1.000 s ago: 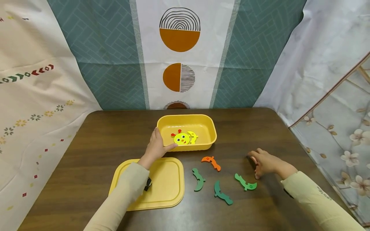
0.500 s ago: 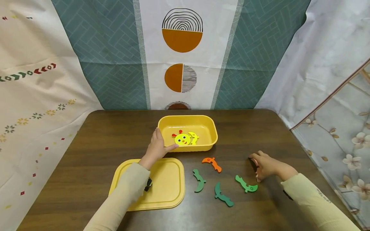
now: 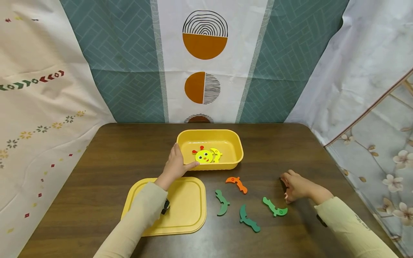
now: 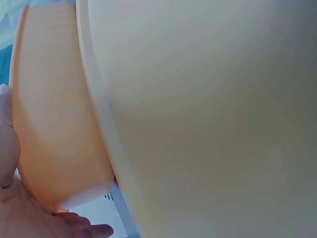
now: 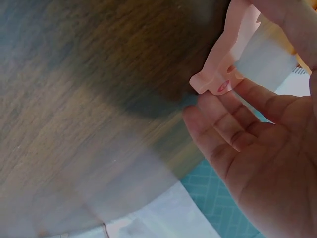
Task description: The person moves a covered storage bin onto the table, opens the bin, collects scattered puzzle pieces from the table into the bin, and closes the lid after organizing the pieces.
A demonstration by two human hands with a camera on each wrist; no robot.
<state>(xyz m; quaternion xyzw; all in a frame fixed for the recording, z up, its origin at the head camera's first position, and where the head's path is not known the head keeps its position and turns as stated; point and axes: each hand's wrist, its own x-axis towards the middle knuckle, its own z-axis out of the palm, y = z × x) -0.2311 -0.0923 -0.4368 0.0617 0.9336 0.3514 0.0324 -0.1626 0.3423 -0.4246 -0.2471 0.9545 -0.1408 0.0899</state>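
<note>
My left hand [image 3: 174, 165] grips the front left corner of a yellow plastic box [image 3: 226, 166], thumb over the front rim and fingers along the left wall. The left wrist view shows the box's outer wall [image 4: 59, 99] between thumb and fingers. Inside lie a yellow smiling caterpillar head [image 3: 204, 156] with red feelers and a curved yellow puzzle piece [image 3: 216, 154]. At the right, my right hand [image 3: 298, 187] pinches a curved puzzle piece [image 5: 223, 54], pinkish with a red oval in the right wrist view, low over the table. Nearest that hand lies a light green puzzle piece [image 3: 275, 207].
More curved puzzle pieces lie on the brown table [image 3: 267, 154]: an orange one [image 3: 237, 184], a green one [image 3: 222, 202] and a dark green one [image 3: 249, 219]. A flat yellow lid [image 3: 185, 208] lies at front left, partly under my left forearm. Patterned cloths hang around the table.
The head view has shifted slightly. My left hand keeps its hold on the box, and my right hand stays nearly in place, its fingers a little more closed.
</note>
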